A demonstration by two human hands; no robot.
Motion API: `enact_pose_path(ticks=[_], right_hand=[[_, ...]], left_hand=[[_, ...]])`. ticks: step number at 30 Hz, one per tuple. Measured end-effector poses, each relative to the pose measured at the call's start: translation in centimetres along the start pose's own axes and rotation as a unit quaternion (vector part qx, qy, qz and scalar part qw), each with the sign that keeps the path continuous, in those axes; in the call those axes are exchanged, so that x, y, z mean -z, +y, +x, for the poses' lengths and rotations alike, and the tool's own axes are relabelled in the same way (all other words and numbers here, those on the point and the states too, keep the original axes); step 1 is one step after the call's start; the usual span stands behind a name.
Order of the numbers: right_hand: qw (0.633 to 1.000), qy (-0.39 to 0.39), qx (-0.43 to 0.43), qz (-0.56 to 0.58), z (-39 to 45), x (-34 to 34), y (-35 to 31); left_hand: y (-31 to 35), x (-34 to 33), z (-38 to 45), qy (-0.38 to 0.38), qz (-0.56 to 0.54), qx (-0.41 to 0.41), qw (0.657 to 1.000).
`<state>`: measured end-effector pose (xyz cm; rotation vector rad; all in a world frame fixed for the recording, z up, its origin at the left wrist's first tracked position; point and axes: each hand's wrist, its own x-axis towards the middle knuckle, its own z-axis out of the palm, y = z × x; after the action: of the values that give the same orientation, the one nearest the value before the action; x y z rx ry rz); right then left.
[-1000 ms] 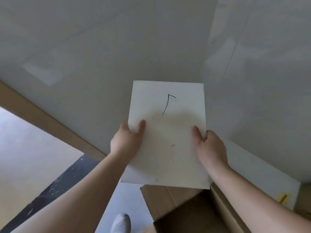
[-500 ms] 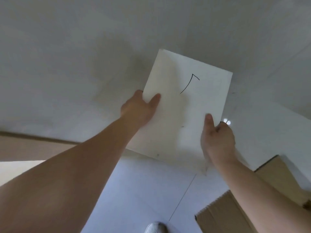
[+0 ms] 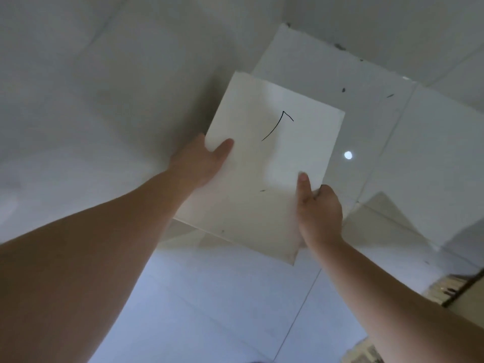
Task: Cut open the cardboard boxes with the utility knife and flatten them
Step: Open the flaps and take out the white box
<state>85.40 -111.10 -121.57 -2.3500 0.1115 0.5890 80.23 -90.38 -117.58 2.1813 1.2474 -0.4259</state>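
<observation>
A glossy white tiled floor [image 3: 209,310] fills the frame, with a white sheet [image 3: 327,74] lying flat at upper right. At centre, a flattened white cardboard panel [image 3: 264,179], marked with a thin black line, is held up between two bare hands. The left hand [image 3: 199,163] grips its left edge, the right hand [image 3: 318,213] its lower right edge, fingers curled behind, thumbs on top. Brown cardboard [image 3: 461,297] shows at lower right.

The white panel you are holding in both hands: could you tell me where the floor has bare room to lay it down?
Bare tile floor lies below the white panel, between the two forearms, and more stretches off to the left. Ahead, another white sheet lies flat on the floor. The lower right is crowded by brown cardboard. The left hand and right hand grip the panel's edges.
</observation>
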Motion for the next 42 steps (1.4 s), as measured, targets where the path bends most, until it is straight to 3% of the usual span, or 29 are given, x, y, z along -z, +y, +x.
enact_pose_path(ticks=[5,13,19,23,30,37,42], right_hand=[[0.999,-0.008,-0.028,0.031,0.3,-1.1,-0.5],[0.988,-0.052,-0.128,0.064,0.3,-2.7,-2.6],[0.984,-0.109,-0.137,0.025,0.5,-0.1,-4.0],[0.995,-0.077,-0.057,0.021,-0.8,5.5,-4.7],[0.995,-0.026,0.079,0.058,-4.0,21.1,-3.5],[0.991,-0.046,0.127,0.007,-5.6,37.1,5.8],[0.985,-0.078,0.142,-0.054,-8.1,43.9,14.2]], left_hand=[[-0.9,-0.3,1.6,-0.01,-0.031,0.007,0.999],[1.4,0.7,-0.1,0.084,0.094,-0.017,0.992],[2.5,1.8,-4.0,0.077,0.085,-0.053,0.992],[4.0,1.7,-8.3,0.074,0.075,-0.058,0.993],[11.6,-0.6,-18.8,0.077,0.016,-0.081,0.994],[17.4,-7.2,-34.0,0.106,0.004,-0.046,0.993],[18.7,-14.0,-44.5,0.111,-0.032,0.02,0.993]])
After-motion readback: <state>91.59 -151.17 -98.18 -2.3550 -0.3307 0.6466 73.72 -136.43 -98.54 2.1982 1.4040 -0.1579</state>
